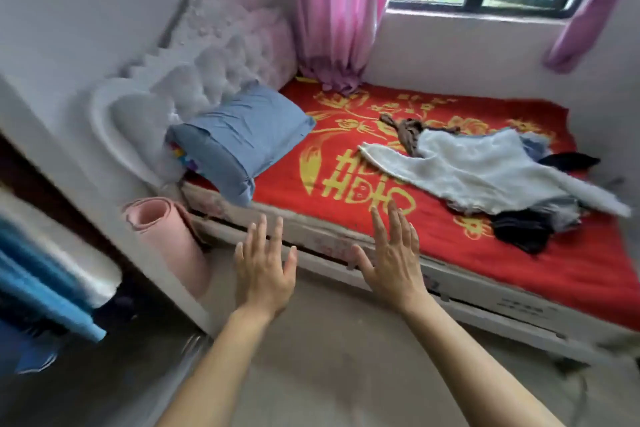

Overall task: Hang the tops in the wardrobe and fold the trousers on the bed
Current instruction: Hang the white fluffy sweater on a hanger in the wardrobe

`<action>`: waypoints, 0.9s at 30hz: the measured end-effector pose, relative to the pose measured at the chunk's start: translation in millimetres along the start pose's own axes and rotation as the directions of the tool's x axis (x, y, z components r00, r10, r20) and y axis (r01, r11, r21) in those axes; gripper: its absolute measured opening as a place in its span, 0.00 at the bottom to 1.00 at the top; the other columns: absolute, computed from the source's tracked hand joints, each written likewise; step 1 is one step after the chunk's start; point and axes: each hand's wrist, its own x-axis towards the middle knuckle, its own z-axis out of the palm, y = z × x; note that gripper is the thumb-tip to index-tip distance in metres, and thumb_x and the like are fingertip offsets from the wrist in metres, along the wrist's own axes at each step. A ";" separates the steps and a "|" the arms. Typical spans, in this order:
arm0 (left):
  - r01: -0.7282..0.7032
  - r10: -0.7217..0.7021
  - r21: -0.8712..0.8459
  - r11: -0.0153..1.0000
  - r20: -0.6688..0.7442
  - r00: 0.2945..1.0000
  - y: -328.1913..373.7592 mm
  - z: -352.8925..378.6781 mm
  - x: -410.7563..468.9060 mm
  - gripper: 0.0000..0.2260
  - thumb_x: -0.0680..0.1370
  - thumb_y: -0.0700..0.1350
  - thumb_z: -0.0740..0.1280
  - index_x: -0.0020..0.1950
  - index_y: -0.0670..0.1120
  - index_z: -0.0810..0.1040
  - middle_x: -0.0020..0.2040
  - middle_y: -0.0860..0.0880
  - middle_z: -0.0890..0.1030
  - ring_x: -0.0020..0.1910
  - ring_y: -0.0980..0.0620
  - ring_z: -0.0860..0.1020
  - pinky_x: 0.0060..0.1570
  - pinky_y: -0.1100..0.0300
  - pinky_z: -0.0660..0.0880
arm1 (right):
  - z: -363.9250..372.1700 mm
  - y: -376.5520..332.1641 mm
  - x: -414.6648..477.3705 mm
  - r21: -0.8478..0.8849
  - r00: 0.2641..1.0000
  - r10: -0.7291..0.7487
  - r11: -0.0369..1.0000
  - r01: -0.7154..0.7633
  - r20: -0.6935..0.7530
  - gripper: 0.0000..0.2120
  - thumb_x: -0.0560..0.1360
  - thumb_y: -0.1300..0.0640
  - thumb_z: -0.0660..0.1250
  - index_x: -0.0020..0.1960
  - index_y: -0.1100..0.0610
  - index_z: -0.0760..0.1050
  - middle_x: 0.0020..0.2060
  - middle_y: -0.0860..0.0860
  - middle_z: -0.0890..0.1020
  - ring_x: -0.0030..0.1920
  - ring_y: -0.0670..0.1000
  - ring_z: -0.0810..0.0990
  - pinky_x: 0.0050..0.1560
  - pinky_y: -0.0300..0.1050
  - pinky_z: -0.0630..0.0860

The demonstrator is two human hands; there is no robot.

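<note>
Both hands out over the floor near the bed's (450,274) front edge, left hand (265,274) and right hand (393,263) spread flat, holding nothing. Clothes pile (491,173) toward the bed's right end, pale blue top uppermost. Blue pillow (242,135) at the headboard end.

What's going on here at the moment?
A person faces the bed, left hand and right hand held out, open and empty. Neither touches anything. The clothes lie in a loose heap on the bed, a pale top uppermost, nothing folded yet.
</note>
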 end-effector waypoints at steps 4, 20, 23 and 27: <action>-0.167 0.173 -0.057 0.984 0.129 0.977 96.7 58.5 42.7 0.29 0.79 0.55 0.56 0.79 0.48 0.60 0.80 0.43 0.57 0.78 0.41 0.58 0.73 0.42 0.56 | -41.1 115.4 -3.7 -0.056 0.972 0.234 0.970 -0.236 -0.037 0.41 0.78 0.40 0.65 0.82 0.52 0.48 0.81 0.55 0.44 0.80 0.59 0.47 0.78 0.62 0.49; -0.449 0.476 -0.161 0.879 0.371 0.797 232.3 268.5 304.8 0.32 0.81 0.58 0.58 0.81 0.54 0.48 0.81 0.47 0.44 0.80 0.46 0.45 0.76 0.44 0.48 | 3.8 318.6 163.0 -0.171 0.776 0.627 0.774 -0.609 0.072 0.44 0.80 0.43 0.60 0.79 0.48 0.30 0.78 0.53 0.29 0.80 0.57 0.38 0.79 0.56 0.42; -0.497 0.509 -0.155 0.854 0.447 0.735 255.2 305.7 347.7 0.32 0.81 0.59 0.57 0.81 0.54 0.47 0.81 0.47 0.44 0.80 0.46 0.45 0.77 0.44 0.49 | 9.0 349.0 189.5 -0.192 0.727 0.681 0.728 -0.658 0.087 0.43 0.80 0.44 0.61 0.80 0.49 0.33 0.79 0.55 0.33 0.80 0.58 0.41 0.79 0.55 0.43; -0.500 0.524 -0.197 0.843 0.511 0.681 282.2 359.6 375.6 0.32 0.81 0.59 0.57 0.81 0.53 0.50 0.81 0.47 0.46 0.80 0.46 0.47 0.76 0.45 0.51 | 15.8 395.5 196.7 -0.214 0.684 0.722 0.688 -0.693 0.105 0.42 0.80 0.46 0.62 0.81 0.49 0.37 0.80 0.55 0.36 0.81 0.58 0.42 0.78 0.53 0.44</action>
